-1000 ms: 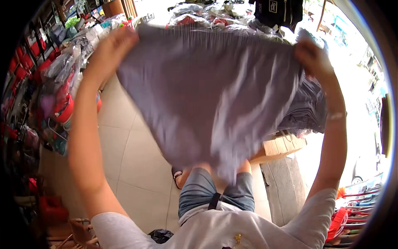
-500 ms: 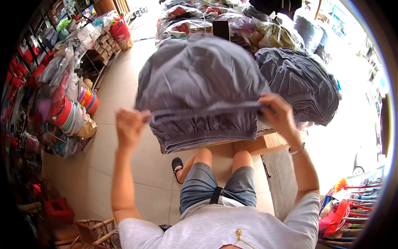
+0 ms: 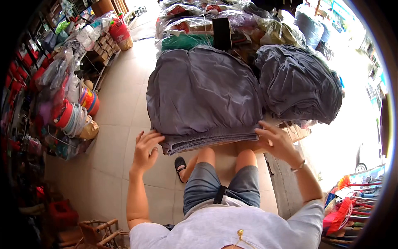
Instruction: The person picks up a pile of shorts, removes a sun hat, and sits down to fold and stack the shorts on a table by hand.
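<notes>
A stack of grey garments lies flat in front of me, its gathered elastic waistbands lined up along the near edge. My left hand is at the stack's near left corner, fingers spread and holding nothing. At the near right corner is my right hand, also open, its fingertips by the waistbands. A second, more crumpled grey pile sits just right of the stack. Beyond the stack a dark phone-like object stands upright against plastic-wrapped bundles.
Plastic-bagged goods fill the far side. A cardboard box shows under the right pile. Shelves with red items and coiled hose line the left. A wooden frame is at lower left, and red brushes at lower right.
The grey garment that was held up and stretched between both hands has come down flat onto the stack. Both hands have let go of its waistband and opened.
</notes>
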{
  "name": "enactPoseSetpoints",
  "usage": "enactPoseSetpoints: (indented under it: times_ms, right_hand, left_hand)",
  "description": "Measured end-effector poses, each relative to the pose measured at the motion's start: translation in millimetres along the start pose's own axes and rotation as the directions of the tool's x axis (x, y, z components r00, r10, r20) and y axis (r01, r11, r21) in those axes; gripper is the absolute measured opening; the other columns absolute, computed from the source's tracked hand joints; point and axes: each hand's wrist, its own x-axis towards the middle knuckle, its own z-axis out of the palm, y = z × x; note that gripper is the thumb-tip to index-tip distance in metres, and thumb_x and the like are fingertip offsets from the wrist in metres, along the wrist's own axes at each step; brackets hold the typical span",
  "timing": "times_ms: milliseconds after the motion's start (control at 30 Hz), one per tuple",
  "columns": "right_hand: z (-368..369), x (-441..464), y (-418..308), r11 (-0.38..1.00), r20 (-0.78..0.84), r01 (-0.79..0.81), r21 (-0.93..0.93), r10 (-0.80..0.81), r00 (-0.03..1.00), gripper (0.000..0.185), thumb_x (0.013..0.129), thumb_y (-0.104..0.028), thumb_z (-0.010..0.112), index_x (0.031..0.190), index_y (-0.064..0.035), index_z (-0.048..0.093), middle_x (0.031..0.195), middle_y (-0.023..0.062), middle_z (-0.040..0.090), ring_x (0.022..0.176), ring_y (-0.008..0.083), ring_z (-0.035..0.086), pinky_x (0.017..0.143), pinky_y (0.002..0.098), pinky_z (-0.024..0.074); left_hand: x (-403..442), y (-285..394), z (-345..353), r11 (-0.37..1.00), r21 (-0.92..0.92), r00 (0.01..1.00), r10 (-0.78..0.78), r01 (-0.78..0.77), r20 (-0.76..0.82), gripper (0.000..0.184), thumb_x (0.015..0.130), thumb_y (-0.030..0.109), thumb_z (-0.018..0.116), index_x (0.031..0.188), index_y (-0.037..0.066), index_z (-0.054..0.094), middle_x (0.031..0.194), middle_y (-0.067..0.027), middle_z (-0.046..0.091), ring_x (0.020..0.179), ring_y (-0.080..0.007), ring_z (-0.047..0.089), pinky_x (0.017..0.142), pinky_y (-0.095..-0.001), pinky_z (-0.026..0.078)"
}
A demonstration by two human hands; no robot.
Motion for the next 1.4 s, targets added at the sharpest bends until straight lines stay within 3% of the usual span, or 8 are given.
enactPoseSetpoints:
  times_ms: [233, 433, 733, 867, 1000, 1067, 1100, 1400]
  right_hand:
    - [-23, 68, -34, 0.988, -0.216, 0.150, -0.047, -0.156, 0.964, 0.048, 0.079, -0.017, 0.073, 0.125, -0.0123, 0.059, 0.138, 0.0143, 0.050, 0.121, 0.0329, 0.051, 0.099, 0.0440, 0.0442]
    - [86, 66, 7, 0.989, -0.018, 0.041, -0.143, -0.044, 0.999, 0.051, 0.088, -0.034, 0.062, 0.132, -0.0105, 0.055, 0.144, 0.0165, 0.043, 0.138, 0.0325, 0.032, 0.114, 0.0469, 0.0241]
    - [33, 34, 14, 0.993, -0.088, -0.048, -0.111, 0.038, 0.995, 0.044, 0.087, -0.032, 0.064, 0.125, -0.0106, 0.059, 0.134, 0.0137, 0.053, 0.131, 0.0320, 0.043, 0.109, 0.0456, 0.0335]
    - [-31, 5, 26, 0.965, -0.488, -0.056, -0.258, -0.080, 0.869, 0.034, 0.079, -0.013, 0.070, 0.113, -0.0132, 0.063, 0.122, 0.0079, 0.059, 0.120, 0.0294, 0.052, 0.098, 0.0432, 0.0431]
    - [-74, -16, 61, 0.885, -0.606, -0.242, -0.397, -0.055, 0.794, 0.035, 0.077, -0.003, 0.065, 0.111, -0.0121, 0.064, 0.116, 0.0073, 0.061, 0.114, 0.0287, 0.054, 0.097, 0.0424, 0.0434]
    - [-85, -19, 70, 0.874, -0.593, -0.279, -0.398, -0.013, 0.805, 0.040, 0.075, -0.001, 0.064, 0.114, -0.0112, 0.063, 0.115, 0.0076, 0.060, 0.115, 0.0289, 0.053, 0.099, 0.0426, 0.0414]
    - [-89, -18, 72, 0.862, -0.632, -0.341, -0.375, 0.032, 0.774, 0.042, 0.075, -0.001, 0.064, 0.115, -0.0106, 0.062, 0.116, 0.0079, 0.060, 0.117, 0.0286, 0.051, 0.101, 0.0426, 0.0400]
    - [-110, -19, 92, 0.836, -0.517, -0.521, -0.171, 0.374, 0.770, 0.046, 0.073, -0.009, 0.069, 0.119, -0.0077, 0.065, 0.114, 0.0088, 0.061, 0.118, 0.0263, 0.049, 0.106, 0.0392, 0.0332]
  left_hand:
    - [96, 60, 17, 0.967, -0.167, 0.980, 0.184, -0.194, -0.074, 0.038, 0.086, 0.019, 0.062, 0.123, 0.010, 0.061, 0.127, -0.0127, 0.060, 0.125, -0.0323, 0.051, 0.111, -0.0505, 0.027]
    - [94, 28, 74, 0.986, 0.153, 0.887, -0.009, -0.070, 0.461, 0.071, 0.091, 0.058, 0.044, 0.150, 0.019, 0.030, 0.157, -0.0145, 0.018, 0.146, -0.0300, 0.012, 0.118, -0.0474, 0.010]
    - [86, 20, 55, 0.993, 0.115, 0.884, -0.042, -0.013, 0.466, 0.069, 0.090, 0.045, 0.054, 0.148, 0.015, 0.033, 0.154, -0.0197, 0.024, 0.144, -0.0348, 0.019, 0.117, -0.0485, 0.015]
    - [103, 57, 31, 0.991, 0.135, 0.827, -0.075, -0.001, 0.557, 0.069, 0.089, 0.040, 0.059, 0.147, 0.013, 0.034, 0.153, -0.0211, 0.027, 0.142, -0.0374, 0.022, 0.115, -0.0502, 0.019]
    - [112, 64, 69, 0.988, -0.065, 0.939, 0.156, -0.142, 0.307, 0.072, 0.091, 0.050, 0.053, 0.148, 0.012, 0.033, 0.152, -0.0224, 0.027, 0.141, -0.0383, 0.023, 0.114, -0.0531, 0.020]
    - [109, 62, 105, 0.965, 0.141, 0.918, 0.155, -0.219, 0.365, 0.075, 0.092, 0.061, 0.041, 0.148, 0.011, 0.033, 0.153, -0.0226, 0.024, 0.142, -0.0382, 0.021, 0.114, -0.0556, 0.016]
    - [109, 62, 103, 0.990, 0.018, 0.918, 0.122, -0.139, 0.377, 0.079, 0.092, 0.067, 0.031, 0.147, 0.011, 0.035, 0.154, -0.0228, 0.021, 0.143, -0.0383, 0.018, 0.114, -0.0571, 0.012]
    - [108, 57, 105, 0.990, -0.004, 0.927, 0.135, -0.143, 0.349, 0.078, 0.091, 0.066, 0.036, 0.147, 0.011, 0.036, 0.154, -0.0228, 0.023, 0.143, -0.0384, 0.019, 0.114, -0.0569, 0.010]
